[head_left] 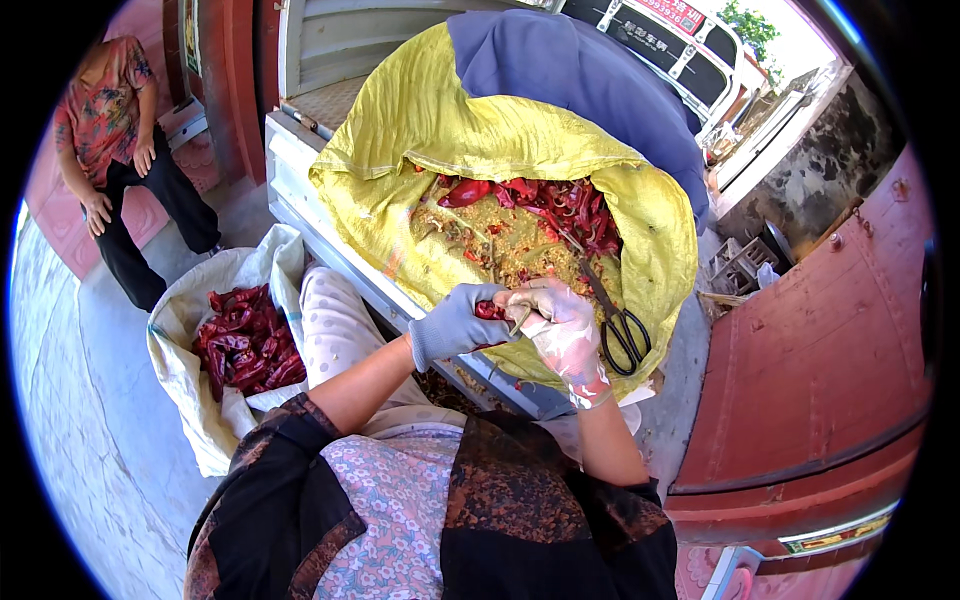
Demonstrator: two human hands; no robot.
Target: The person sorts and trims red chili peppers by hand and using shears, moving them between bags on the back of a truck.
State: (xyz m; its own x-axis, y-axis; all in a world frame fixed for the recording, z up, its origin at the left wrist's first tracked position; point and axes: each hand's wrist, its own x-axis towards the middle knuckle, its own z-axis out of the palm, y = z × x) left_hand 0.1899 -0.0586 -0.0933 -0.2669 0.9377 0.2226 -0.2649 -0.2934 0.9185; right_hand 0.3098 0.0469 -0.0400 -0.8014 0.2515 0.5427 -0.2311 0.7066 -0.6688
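My left hand [450,325], in a grey glove, is closed around a dried red chili pepper [489,310]. The fingers of my right hand [556,322], in a thin whitish glove, pinch the pepper's pale stem [518,318] right beside it. Both hands are over the near edge of an opened yellow woven sack [385,115]. Inside it, red chili peppers [585,215] lie at the back, with loose seeds and bits of stem in front. Black-handled scissors [626,342] rest on the sack just right of my right hand.
A white woven sack [180,345] of red chili peppers [250,340] stands by my leg at left. The yellow sack lies on a truck bed with a metal edge [290,170], a blue-purple cloth [570,60] behind it. A person [110,120] sits far left; a red metal door [800,350] is at right.
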